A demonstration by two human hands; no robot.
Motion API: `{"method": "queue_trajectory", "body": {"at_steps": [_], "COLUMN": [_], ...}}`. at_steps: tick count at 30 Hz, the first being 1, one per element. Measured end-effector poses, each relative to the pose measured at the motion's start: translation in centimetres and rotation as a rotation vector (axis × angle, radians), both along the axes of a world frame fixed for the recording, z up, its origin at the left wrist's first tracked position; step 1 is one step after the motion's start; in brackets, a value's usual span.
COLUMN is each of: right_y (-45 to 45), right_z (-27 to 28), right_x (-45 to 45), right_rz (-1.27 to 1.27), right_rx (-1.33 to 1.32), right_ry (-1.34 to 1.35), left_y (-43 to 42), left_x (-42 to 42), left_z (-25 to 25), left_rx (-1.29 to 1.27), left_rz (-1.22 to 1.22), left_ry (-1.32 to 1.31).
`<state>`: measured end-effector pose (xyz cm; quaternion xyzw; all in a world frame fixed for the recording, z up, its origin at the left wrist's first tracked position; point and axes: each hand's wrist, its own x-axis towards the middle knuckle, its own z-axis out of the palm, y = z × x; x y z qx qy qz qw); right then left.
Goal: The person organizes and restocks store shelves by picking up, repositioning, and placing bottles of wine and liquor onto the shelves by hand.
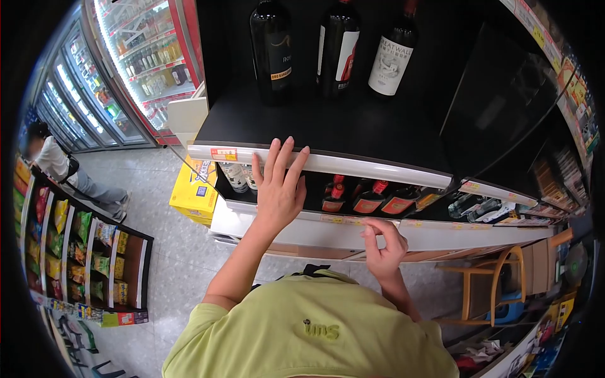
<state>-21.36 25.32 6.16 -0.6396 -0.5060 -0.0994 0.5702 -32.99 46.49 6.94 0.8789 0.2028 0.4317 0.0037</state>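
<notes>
On the shelf edge (353, 165) before bottles of wine (338, 57), the left hand (280, 189) splays; the right hand (385, 246) curls, grip unclear.

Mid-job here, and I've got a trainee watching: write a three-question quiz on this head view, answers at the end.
1. Count: how many wine bottles are visible standing on the upper black shelf?
2. True or false: the right hand is gripping a bottle.
3. Choose: whose fingers lie over the silver strip along that shelf's front edge?
A) the left hand
B) the right hand
C) neither

Key:
1. Three.
2. False; no bottle is in it.
3. A.
</notes>
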Motion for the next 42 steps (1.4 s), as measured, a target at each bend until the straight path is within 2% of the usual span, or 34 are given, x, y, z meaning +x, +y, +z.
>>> {"method": "queue_trajectory", "body": {"at_steps": [28, 36, 40, 42], "right_y": [-0.8, -0.3, 0.6, 1.3], "right_z": [0.6, 3.1, 3.0, 4.5], "right_x": [-0.1, 1.7, 1.0, 1.5], "right_rz": [-0.013, -0.005, 0.049, 0.042], "right_rx": [-0.01, 0.074, 0.051, 0.074], "right_ry": [0.036, 0.219, 0.176, 0.069], "left_y": [0.0, -0.1, -0.3, -0.3], "left_x": [0.0, 0.1, 0.1, 0.1], "left_z": [-0.1, -0.1, 0.1, 0.0], "left_rx": [-0.006, -0.009, -0.013, -0.011], "left_rz": [0.023, 0.006, 0.008, 0.0], "left_ry": [0.037, 0.024, 0.031, 0.037]}}
